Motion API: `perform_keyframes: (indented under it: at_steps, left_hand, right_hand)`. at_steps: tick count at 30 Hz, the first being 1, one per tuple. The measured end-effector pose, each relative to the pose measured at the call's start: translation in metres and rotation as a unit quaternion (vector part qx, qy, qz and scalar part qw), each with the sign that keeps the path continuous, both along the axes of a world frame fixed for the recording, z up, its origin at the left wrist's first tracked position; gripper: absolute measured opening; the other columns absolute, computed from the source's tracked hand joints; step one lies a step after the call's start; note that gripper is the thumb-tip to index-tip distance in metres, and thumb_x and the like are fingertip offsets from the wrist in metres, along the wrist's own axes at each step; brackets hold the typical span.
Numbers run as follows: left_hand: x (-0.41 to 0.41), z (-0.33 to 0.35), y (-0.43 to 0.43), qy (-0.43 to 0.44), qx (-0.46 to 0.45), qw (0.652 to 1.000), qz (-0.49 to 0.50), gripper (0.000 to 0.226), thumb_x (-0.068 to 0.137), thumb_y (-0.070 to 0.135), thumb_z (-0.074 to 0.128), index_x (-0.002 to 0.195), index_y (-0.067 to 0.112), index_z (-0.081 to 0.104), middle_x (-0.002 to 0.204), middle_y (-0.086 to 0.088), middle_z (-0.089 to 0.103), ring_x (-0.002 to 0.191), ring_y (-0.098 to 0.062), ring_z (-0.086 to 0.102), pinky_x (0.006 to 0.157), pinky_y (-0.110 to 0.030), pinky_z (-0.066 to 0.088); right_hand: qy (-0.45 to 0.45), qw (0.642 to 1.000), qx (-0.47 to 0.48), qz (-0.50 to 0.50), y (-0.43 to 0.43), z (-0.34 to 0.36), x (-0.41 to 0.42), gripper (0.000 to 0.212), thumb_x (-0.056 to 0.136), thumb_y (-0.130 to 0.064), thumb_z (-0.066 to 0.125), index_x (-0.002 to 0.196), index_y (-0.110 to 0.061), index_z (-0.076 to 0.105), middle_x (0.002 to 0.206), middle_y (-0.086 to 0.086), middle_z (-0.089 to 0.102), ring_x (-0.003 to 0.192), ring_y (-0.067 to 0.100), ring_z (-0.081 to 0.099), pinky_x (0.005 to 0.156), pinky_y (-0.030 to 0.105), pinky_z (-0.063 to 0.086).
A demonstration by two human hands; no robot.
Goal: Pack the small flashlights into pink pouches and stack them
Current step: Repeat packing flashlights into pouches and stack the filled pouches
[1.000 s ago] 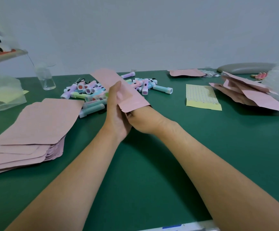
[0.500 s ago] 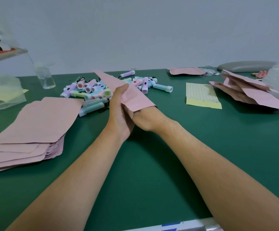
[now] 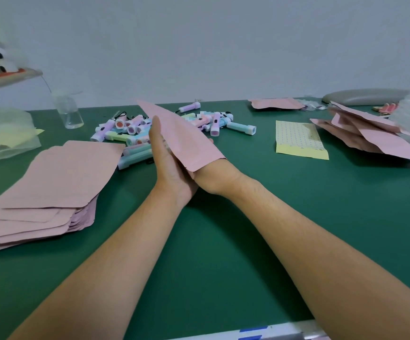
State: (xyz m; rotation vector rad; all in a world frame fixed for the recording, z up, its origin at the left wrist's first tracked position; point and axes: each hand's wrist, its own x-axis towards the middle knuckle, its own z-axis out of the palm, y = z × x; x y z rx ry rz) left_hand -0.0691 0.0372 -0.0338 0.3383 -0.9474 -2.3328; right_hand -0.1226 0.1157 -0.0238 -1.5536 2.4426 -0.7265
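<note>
A pink pouch (image 3: 184,138) stands tilted on edge above the middle of the green table. My right hand (image 3: 211,175) is pushed into its open end, so only the wrist and heel show and the fingers are hidden. My left hand (image 3: 167,163) lies flat against the pouch's left side with its fingers straight. Just behind the hands is a heap of small pastel flashlights (image 3: 130,128). A stack of flat empty pink pouches (image 3: 64,177) lies at the left. A looser pile of pink pouches (image 3: 370,136) sits at the far right.
A yellow dotted sheet (image 3: 297,141) lies right of the flashlights. One more pink pouch (image 3: 275,104) lies at the back edge. A clear bottle (image 3: 67,111) and a plastic bag (image 3: 2,133) stand at the back left. The table's front edge (image 3: 272,332) runs just below my forearms.
The pouch has turned from lying nearly flat to standing on edge. My left fingers have straightened along its side. My right hand has stayed inside it.
</note>
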Motion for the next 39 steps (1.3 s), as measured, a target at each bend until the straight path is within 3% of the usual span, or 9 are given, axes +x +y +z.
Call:
perform_keyframes:
  at_steps: [8,12,16,21,24,27,32,36,39]
  left_hand:
    - [-0.001,0.002,-0.004,-0.036,0.041,0.998,-0.007,0.067,0.095,0.081,0.041,0.109,0.023,0.072,0.119,-0.004,0.065,0.121,-0.028,0.061,0.121,-0.049,0.036]
    - [-0.005,0.004,0.000,-0.092,0.037,0.995,-0.035,0.028,0.105,0.042,0.048,0.105,0.021,0.067,0.109,0.001,0.057,0.113,-0.022,0.046,0.104,-0.035,0.038]
    - [-0.006,0.002,0.001,-0.093,0.029,0.995,-0.039,0.023,0.106,0.036,0.048,0.109,0.020,0.064,0.106,-0.001,0.057,0.112,-0.023,0.048,0.102,-0.036,0.041]
    - [-0.010,-0.003,-0.003,-0.088,0.002,0.996,-0.009,0.036,0.109,0.042,0.042,0.112,0.022,0.072,0.092,0.004,0.065,0.089,-0.012,0.066,0.082,-0.026,0.055]
    - [-0.013,-0.007,-0.006,-0.097,-0.016,0.995,0.009,0.048,0.111,0.043,0.037,0.132,0.018,0.072,0.100,0.007,0.070,0.088,-0.006,0.070,0.077,-0.023,0.058]
    - [-0.012,-0.008,-0.005,-0.079,-0.016,0.997,0.017,0.048,0.108,0.038,0.045,0.087,0.027,0.087,0.098,0.005,0.080,0.089,-0.010,0.078,0.082,-0.031,0.056]
    - [-0.011,-0.003,-0.005,-0.091,-0.011,0.994,0.051,0.032,0.107,0.043,0.049,0.113,0.025,0.076,0.105,0.004,0.081,0.097,-0.013,0.078,0.092,-0.036,0.058]
    - [-0.009,0.001,0.003,-0.093,-0.026,0.993,0.061,0.034,0.107,0.048,0.048,0.116,0.029,0.075,0.111,0.006,0.080,0.105,-0.013,0.076,0.105,-0.039,0.055]
    - [-0.008,0.001,0.006,-0.095,-0.027,0.993,0.059,0.043,0.107,0.054,0.046,0.121,0.024,0.074,0.116,0.002,0.078,0.115,-0.019,0.073,0.112,-0.043,0.051]
  right_hand:
    - [0.054,0.997,0.044,-0.025,-0.013,-0.004,0.006,0.052,0.112,-0.018,0.028,0.161,-0.004,0.019,0.164,0.018,0.026,0.151,0.032,0.024,0.122,0.035,0.017]
    - [0.014,0.997,-0.077,-0.021,-0.007,-0.004,0.004,0.033,0.106,-0.002,0.034,0.134,-0.001,0.052,0.126,0.014,0.054,0.118,0.027,0.047,0.104,0.024,0.033]
    - [-0.022,0.996,-0.087,-0.030,-0.007,-0.009,0.001,0.018,0.106,-0.003,0.034,0.107,-0.016,0.048,0.089,-0.009,0.040,0.096,0.017,0.039,0.084,0.024,0.033]
    - [-0.135,0.982,-0.127,-0.032,-0.006,-0.005,0.003,0.040,0.110,-0.003,0.031,0.147,-0.001,0.043,0.146,0.018,0.047,0.137,0.027,0.040,0.107,0.018,0.026]
    - [-0.149,0.973,-0.171,-0.042,-0.009,-0.004,0.001,0.040,0.111,-0.009,0.035,0.151,-0.005,0.040,0.151,0.012,0.046,0.137,0.017,0.040,0.112,0.018,0.025]
    - [-0.166,0.965,-0.195,-0.057,-0.013,-0.008,-0.004,0.022,0.110,-0.009,0.041,0.128,-0.009,0.053,0.116,-0.002,0.054,0.111,0.012,0.041,0.095,0.015,0.036]
    - [-0.164,0.961,-0.209,-0.075,-0.009,-0.005,-0.004,0.045,0.104,0.005,0.046,0.082,-0.032,0.038,0.083,-0.013,0.038,0.079,0.004,0.042,0.076,0.009,0.035]
    - [-0.088,0.988,-0.096,-0.084,-0.001,0.000,-0.005,0.027,0.110,-0.025,0.043,0.090,-0.042,0.041,0.107,-0.021,0.043,0.108,0.003,0.035,0.088,0.014,0.027]
    - [-0.150,0.976,-0.143,-0.063,0.000,-0.002,-0.008,0.030,0.111,-0.019,0.040,0.139,-0.019,0.050,0.117,-0.011,0.041,0.109,0.006,0.037,0.092,0.018,0.031]
